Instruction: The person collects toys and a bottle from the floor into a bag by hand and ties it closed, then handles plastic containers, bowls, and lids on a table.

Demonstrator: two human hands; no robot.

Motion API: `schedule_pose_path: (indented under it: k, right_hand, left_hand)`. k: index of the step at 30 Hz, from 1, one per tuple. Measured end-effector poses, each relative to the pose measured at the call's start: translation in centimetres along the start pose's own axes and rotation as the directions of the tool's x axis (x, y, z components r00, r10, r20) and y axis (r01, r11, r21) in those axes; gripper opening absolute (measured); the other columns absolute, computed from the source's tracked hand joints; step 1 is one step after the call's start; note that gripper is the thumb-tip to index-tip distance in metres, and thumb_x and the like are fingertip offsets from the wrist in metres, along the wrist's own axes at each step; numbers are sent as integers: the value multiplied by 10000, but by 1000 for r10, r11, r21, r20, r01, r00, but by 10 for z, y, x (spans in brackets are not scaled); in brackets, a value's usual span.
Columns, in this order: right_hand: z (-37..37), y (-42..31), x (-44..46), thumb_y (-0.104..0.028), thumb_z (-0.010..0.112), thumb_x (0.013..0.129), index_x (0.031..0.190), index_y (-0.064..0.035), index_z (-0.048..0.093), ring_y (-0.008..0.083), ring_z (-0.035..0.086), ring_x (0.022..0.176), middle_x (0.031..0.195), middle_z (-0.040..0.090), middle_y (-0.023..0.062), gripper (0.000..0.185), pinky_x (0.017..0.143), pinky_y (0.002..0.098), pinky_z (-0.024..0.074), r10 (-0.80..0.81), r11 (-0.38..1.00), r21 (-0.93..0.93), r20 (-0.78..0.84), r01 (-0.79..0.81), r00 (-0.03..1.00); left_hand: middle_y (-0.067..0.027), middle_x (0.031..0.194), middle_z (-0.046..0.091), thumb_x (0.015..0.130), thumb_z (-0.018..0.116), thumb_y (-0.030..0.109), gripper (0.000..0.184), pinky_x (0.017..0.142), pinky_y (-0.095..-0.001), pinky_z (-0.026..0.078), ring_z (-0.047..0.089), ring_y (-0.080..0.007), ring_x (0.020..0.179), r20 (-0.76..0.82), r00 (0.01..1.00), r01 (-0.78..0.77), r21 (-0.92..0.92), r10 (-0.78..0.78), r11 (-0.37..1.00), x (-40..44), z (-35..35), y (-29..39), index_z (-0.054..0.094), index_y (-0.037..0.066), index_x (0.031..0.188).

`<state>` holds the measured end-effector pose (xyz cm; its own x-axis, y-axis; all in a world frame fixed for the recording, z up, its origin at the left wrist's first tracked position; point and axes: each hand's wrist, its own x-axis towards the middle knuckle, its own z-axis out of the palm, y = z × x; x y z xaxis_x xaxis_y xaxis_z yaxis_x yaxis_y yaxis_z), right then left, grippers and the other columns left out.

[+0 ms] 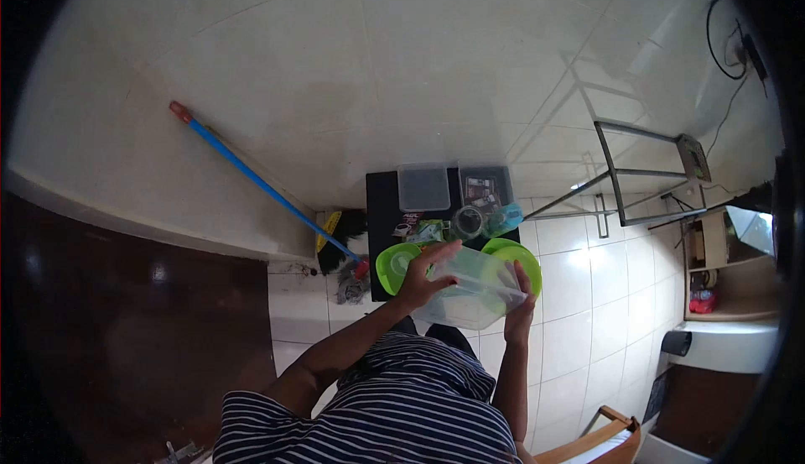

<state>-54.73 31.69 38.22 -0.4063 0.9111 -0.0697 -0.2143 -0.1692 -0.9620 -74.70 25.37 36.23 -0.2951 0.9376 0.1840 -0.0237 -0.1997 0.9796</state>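
Between my two hands is a clear plastic container (476, 289), tilted over the near edge of a black table (381, 204). My left hand (426, 278) grips its left side, thumb and fingers apart around the wall. At the right end, my right hand (521, 300) holds the rim. Behind the container, a green bowl (390, 269) sits at the left and another green bowl (530, 264) at the right, both partly covered. Just beyond my hands are a round clear jar (467, 222) and some green packets (429, 231).
A clear lidded box (423, 187) and a container with dark packets (485, 187) stand at the table's back. A blue-handled broom (251, 177) leans at the left. On the right are a metal frame (616, 174) and a wooden chair (599, 439).
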Motion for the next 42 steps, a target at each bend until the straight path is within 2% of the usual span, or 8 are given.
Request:
schedule_pose_path:
  k: [13, 16, 19, 23, 27, 30, 39, 42]
  right_hand:
    - [25, 14, 34, -290, 390, 840, 946, 35, 567, 194, 551, 825, 888, 589, 116, 384, 757, 295, 424, -117, 972, -216, -124, 88, 985]
    - [32, 21, 40, -268, 398, 862, 896, 25, 578, 173, 540, 813, 845, 588, 92, 346, 742, 282, 417, -79, 960, -278, -174, 28, 981]
    - [33, 19, 47, -273, 414, 876, 860, 0, 587, 159, 523, 790, 844, 578, 72, 324, 682, 275, 409, -104, 962, -268, -223, 41, 969]
    - [30, 4, 59, -331, 410, 869, 858, -32, 577, 169, 523, 792, 909, 562, 66, 343, 632, 278, 396, 24, 990, -117, -429, -81, 903]
    - [25, 9, 55, -495, 387, 868, 1081, -70, 542, 199, 514, 919, 1068, 540, 94, 501, 795, 316, 404, 187, 976, -61, -268, -210, 945]
    - [22, 31, 41, -481, 330, 901, 1317, -33, 286, 226, 338, 1189, 1271, 378, 130, 612, 994, 341, 252, 146, 989, -1, 37, -146, 989]
    - [26, 22, 3, -208, 697, 720, 1295, 13, 302, 217, 495, 1057, 1199, 464, 142, 731, 890, 327, 400, 456, 890, -159, 309, -428, 835]
    - [25, 44, 3, -270, 694, 712, 1221, 15, 418, 195, 535, 983, 1139, 510, 134, 646, 856, 323, 426, 419, 899, -262, 287, -350, 862]
  left_hand:
    - [-87, 1138, 553, 699, 715, 208, 464, 907, -328, 383, 516, -195, 1053, -151, 987, -35, 142, 57, 989, -17, -16, 10, 558, 32, 1098]
    - [-99, 1174, 516, 781, 639, 287, 501, 960, -337, 328, 454, -202, 1136, -118, 965, 231, -28, -233, 973, -18, -28, 3, 483, 33, 1184]
    - [-130, 1262, 431, 808, 596, 345, 595, 999, -349, 273, 384, -229, 1198, -177, 982, 34, -139, -58, 990, -16, -24, 0, 378, 50, 1277]
    - [-154, 1286, 387, 849, 533, 368, 594, 1007, -350, 256, 349, -247, 1216, -86, 970, 230, 28, -227, 973, -35, -29, -25, 339, 21, 1290]
    - [-133, 1209, 453, 871, 505, 353, 527, 964, -316, 311, 425, -212, 1140, -206, 945, 258, -10, -254, 966, -39, -24, -33, 380, 8, 1250]
    - [-75, 1009, 549, 891, 464, 361, 450, 844, -256, 381, 519, -138, 941, -313, 901, 245, -204, -300, 948, -36, -30, -39, 456, -6, 1150]
    - [-124, 974, 587, 883, 425, 435, 490, 764, -333, 462, 582, -201, 875, -386, 705, 426, -440, -595, 790, -48, -46, -55, 537, -8, 1059]
    - [-117, 936, 592, 866, 446, 465, 494, 751, -343, 467, 589, -207, 836, -383, 653, 451, -496, -653, 742, -64, -52, -73, 540, 15, 1045]
